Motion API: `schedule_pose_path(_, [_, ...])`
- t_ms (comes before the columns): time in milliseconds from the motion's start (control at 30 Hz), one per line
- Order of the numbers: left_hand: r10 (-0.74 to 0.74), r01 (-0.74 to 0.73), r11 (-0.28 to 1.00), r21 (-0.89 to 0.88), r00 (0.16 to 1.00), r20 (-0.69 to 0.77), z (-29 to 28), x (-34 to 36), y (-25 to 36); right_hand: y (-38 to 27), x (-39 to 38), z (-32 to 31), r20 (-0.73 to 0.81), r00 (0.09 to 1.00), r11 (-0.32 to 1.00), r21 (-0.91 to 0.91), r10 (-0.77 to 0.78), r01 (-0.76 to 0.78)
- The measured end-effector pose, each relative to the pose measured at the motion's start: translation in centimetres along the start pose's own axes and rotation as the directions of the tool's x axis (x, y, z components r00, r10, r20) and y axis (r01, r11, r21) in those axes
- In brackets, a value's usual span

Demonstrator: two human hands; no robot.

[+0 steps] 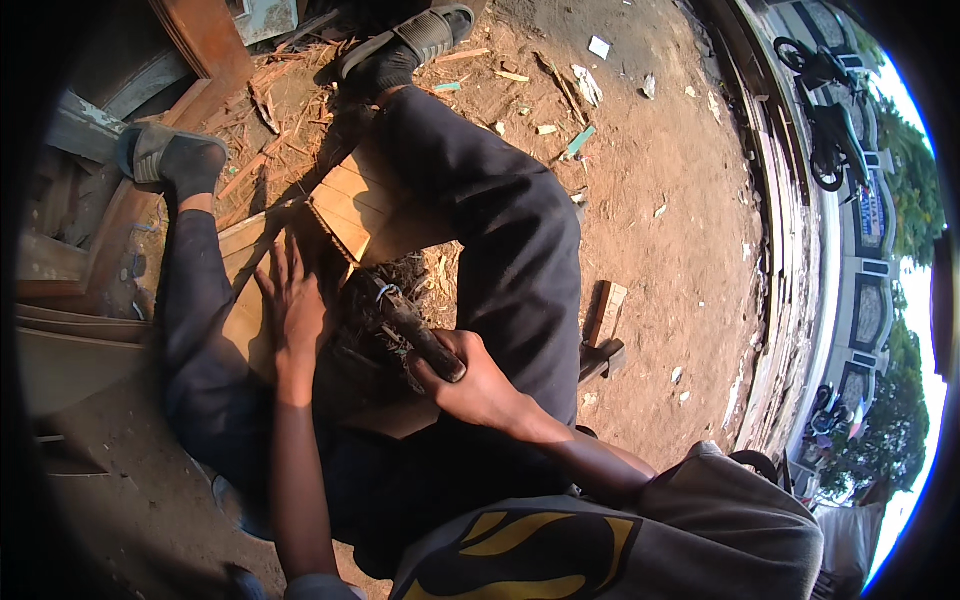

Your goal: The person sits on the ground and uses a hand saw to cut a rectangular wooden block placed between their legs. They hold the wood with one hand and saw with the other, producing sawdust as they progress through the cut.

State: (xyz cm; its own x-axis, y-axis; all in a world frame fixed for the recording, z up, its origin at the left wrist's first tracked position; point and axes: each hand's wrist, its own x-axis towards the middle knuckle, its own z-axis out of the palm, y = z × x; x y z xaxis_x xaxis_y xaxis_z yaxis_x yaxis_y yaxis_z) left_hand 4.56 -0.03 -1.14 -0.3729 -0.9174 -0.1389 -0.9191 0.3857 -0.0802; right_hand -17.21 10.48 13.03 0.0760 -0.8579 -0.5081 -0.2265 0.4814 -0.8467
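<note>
Left hand lies flat on the plank. Right hand, just right of the plank, is clenched on the tool; short, controlled strokes advised.

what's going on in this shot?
A person sits on dirt ground, legs apart, with a wooden board between the knees. The left hand lies flat on the board, fingers spread, beside a pile of shavings. The right hand grips the dark handle of a tool that points toward the board's near edge; what kind of tool it is cannot be told. Wood scraps litter the ground, and a small wood block lies beside the right leg.
</note>
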Motion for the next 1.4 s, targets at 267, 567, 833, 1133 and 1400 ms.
schedule_pose_path(267, [-0.032, 0.024, 0.999, 0.047, 0.984, 0.178, 0.1, -0.2, -0.2, -1.6, 1.6, 0.1, -0.003, 1.0, 1.0, 0.0, 0.025, -0.025])
schedule_pose_path(567, [-0.052, 0.055, 0.996, -0.071, 0.998, 0.044, -0.5, -0.1, 0.9, -2.0, 4.3, 0.8, -0.022, 1.0, 1.0, -0.011, -0.017, 0.017])
schedule_pose_path(833, [-0.068, 0.064, 0.997, 0.035, 0.991, 0.112, 0.2, 0.0, 0.8, -0.7, 1.4, 0.2, -0.028, 0.999, 0.998, 0.066, 0.025, -0.023])
schedule_pose_path(1133, [-0.08, 0.071, 0.994, 0.083, 0.991, 0.111, -0.1, -0.1, 0.7, -0.2, 0.6, -0.8, 0.018, 1.0, 0.995, 0.098, -0.002, 0.001])
schedule_pose_path(1400, [-0.054, 0.058, 0.997, -0.05, 0.996, 0.069, -1.8, -0.2, 1.7, -2.1, 4.2, 0.6, -0.01, 0.998, 0.99, 0.126, 0.068, -0.066])
